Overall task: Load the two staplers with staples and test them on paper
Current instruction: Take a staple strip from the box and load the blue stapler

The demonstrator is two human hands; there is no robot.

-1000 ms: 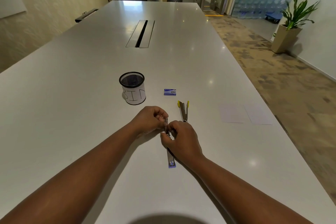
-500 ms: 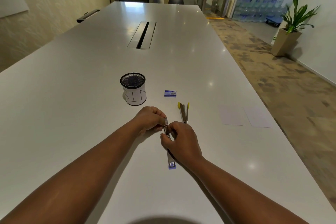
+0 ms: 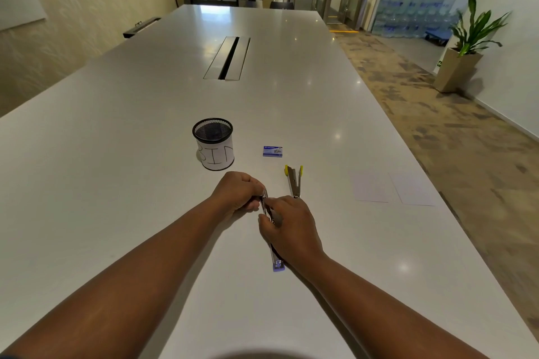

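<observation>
The left hand [image 3: 237, 194] and right hand [image 3: 287, 226] pinch the opened purple stapler [image 3: 274, 253] lying on the table [image 3: 116, 154]. From left: a mesh cup [image 3: 213, 143] labelled "BIN", a blue staple box [image 3: 272, 151] with unreadable print, the yellow stapler [image 3: 294, 181], two paper sheets [image 3: 390, 188].

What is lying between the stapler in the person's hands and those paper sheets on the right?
Only the yellow stapler, lying opened just beyond the right hand, sits partly toward the paper sheets. Otherwise the table between the purple stapler and the sheets looks bare.

left hand [image 3: 237, 194] + right hand [image 3: 287, 223] – pinching purple stapler [image 3: 276, 259] | yellow stapler [image 3: 294, 181] – beside
</observation>
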